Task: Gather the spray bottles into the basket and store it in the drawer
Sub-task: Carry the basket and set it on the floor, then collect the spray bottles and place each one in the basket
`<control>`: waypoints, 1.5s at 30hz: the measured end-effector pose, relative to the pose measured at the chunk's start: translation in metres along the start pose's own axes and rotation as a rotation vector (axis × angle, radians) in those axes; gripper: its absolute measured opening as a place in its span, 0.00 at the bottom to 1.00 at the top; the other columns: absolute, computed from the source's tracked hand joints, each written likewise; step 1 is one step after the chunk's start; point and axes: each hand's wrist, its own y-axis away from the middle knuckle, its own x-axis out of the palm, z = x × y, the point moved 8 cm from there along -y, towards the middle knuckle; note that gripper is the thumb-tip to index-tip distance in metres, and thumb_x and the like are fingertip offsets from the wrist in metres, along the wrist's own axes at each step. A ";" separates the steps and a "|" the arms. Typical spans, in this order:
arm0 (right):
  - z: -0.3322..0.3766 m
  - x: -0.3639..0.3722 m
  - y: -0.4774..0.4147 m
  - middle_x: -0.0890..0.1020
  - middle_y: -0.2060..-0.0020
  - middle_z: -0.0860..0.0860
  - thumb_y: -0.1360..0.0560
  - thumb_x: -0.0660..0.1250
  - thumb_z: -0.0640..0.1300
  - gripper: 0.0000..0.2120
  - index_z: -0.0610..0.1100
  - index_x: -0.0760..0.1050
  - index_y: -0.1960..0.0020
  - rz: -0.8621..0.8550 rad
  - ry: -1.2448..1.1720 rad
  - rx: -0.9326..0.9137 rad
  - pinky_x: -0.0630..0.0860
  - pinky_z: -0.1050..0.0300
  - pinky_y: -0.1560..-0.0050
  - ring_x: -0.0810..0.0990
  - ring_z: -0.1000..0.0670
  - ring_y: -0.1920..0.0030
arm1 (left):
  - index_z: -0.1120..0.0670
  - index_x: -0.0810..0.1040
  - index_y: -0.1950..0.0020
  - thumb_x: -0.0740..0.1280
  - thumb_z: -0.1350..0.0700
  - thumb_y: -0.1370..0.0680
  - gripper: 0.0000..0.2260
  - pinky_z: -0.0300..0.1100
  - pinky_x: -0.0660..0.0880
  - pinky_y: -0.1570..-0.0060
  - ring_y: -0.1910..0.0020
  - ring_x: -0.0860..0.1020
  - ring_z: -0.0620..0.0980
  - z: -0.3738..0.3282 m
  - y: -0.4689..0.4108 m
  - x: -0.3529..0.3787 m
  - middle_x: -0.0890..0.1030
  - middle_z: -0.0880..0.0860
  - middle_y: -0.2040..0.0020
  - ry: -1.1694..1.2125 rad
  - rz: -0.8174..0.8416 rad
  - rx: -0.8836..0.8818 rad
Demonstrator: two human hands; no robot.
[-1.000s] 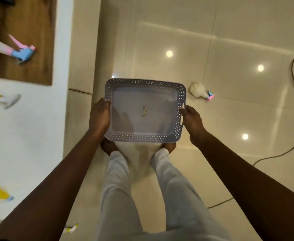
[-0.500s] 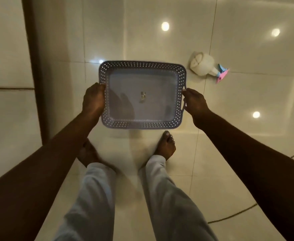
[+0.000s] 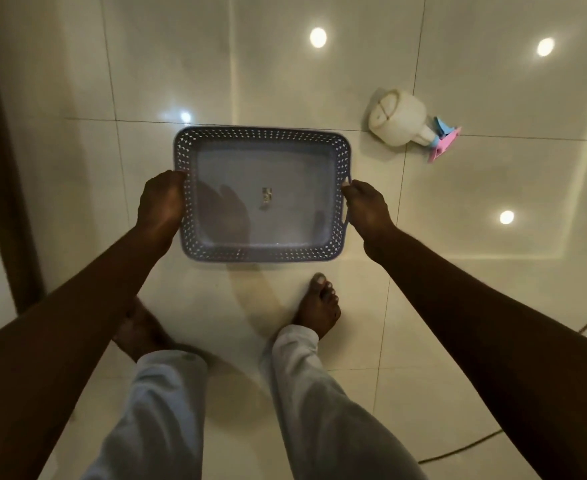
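Observation:
I hold a grey perforated basket [image 3: 262, 136] level above the floor, and only a small sticker shows on its bottom. My left hand [image 3: 160, 202] grips its left rim. My right hand [image 3: 366, 206] grips the handle on its right side. A white spray bottle [image 3: 399, 119] with a pink and blue trigger head lies on its side on the tiles, beyond the basket's far right corner and apart from it.
Glossy cream floor tiles [image 3: 493, 188] reflect ceiling lights. A dark wooden upright [image 3: 4, 188] runs along the left edge. A thin cable [image 3: 458, 452] crosses the floor at the lower right. My bare feet [image 3: 316, 310] stand just behind the basket.
The view has swung away from the white counter and its bottles on the left. I have stepped forward with the basket, and the bottle on the floor now looks nearer.

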 end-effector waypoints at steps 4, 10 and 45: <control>-0.004 -0.007 -0.003 0.81 0.53 0.58 0.14 0.61 0.50 0.09 0.48 0.77 0.41 -0.009 -0.026 0.004 0.74 0.59 0.58 0.80 0.55 0.53 | 0.45 0.78 0.59 0.58 0.41 0.24 0.13 0.42 0.68 0.62 0.56 0.78 0.46 0.000 -0.005 0.004 0.79 0.43 0.57 -0.070 0.002 -0.003; -0.005 -0.029 -0.014 0.78 0.30 0.46 0.14 0.62 0.52 0.24 0.41 0.70 0.23 -0.043 -0.147 0.074 0.71 0.59 0.42 0.79 0.47 0.37 | 0.60 0.68 0.22 0.60 0.51 0.18 0.26 0.51 0.63 0.22 0.22 0.65 0.62 -0.068 0.016 0.025 0.67 0.63 0.23 -0.208 -0.185 0.375; 0.102 0.045 0.046 0.80 0.30 0.46 0.25 0.79 0.37 0.30 0.40 0.72 0.26 0.170 -0.225 -0.503 0.80 0.48 0.31 0.80 0.48 0.31 | 0.49 0.75 0.24 0.69 0.57 0.18 0.22 0.33 0.76 0.40 0.40 0.79 0.37 -0.088 0.103 0.060 0.81 0.43 0.35 0.169 -0.065 0.423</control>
